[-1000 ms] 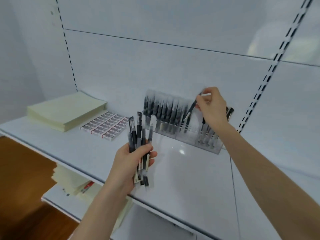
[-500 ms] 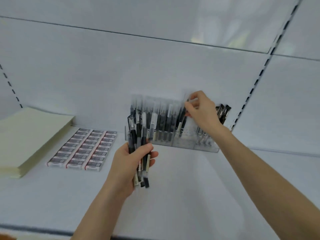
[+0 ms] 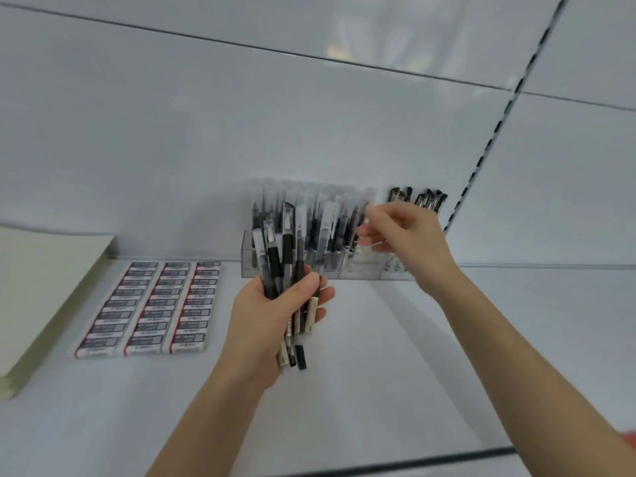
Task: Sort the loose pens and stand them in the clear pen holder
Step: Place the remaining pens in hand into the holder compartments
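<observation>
Fingers [image 3: 307, 282] of my left hand [image 3: 261, 315] curl round a bundle of loose pens [image 3: 287, 249], held upright above the shelf [image 3: 378, 356]. My right hand [image 3: 409, 242] hovers loosely bent at the clear pen holder [image 3: 364, 266] by the back wall; blur hides any pinch. Best practice: I draw one pen, match its kind, and lower it straight into a free slot.

The pens [image 3: 285, 256] are black and clear, the pen holder [image 3: 361, 268] transparent, the eraser packs [image 3: 148, 308] white with red edges, the paper stack [image 3: 41, 290] pale yellow.
</observation>
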A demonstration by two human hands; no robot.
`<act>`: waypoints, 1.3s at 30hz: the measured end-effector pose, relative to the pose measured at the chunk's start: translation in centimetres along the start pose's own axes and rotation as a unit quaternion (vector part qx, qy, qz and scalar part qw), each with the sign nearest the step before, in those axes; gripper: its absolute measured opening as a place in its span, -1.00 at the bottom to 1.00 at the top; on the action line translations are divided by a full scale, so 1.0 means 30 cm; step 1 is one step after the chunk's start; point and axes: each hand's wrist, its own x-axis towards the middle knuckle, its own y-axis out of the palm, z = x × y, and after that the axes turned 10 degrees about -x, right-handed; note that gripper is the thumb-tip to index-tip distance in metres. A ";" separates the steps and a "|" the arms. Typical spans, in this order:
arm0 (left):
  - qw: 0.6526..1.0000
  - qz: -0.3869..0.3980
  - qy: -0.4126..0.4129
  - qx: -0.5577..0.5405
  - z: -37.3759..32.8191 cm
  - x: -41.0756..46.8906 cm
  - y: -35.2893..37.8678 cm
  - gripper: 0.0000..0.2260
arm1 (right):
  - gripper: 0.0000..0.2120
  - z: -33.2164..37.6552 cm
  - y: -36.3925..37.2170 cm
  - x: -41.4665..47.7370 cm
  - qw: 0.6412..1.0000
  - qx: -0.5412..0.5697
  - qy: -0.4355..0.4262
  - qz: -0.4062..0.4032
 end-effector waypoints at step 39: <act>0.998 0.024 0.015 0.047 0.063 0.019 0.087 -0.93 | -0.75 0.014 -0.072 0.037 0.991 0.005 0.012 0.130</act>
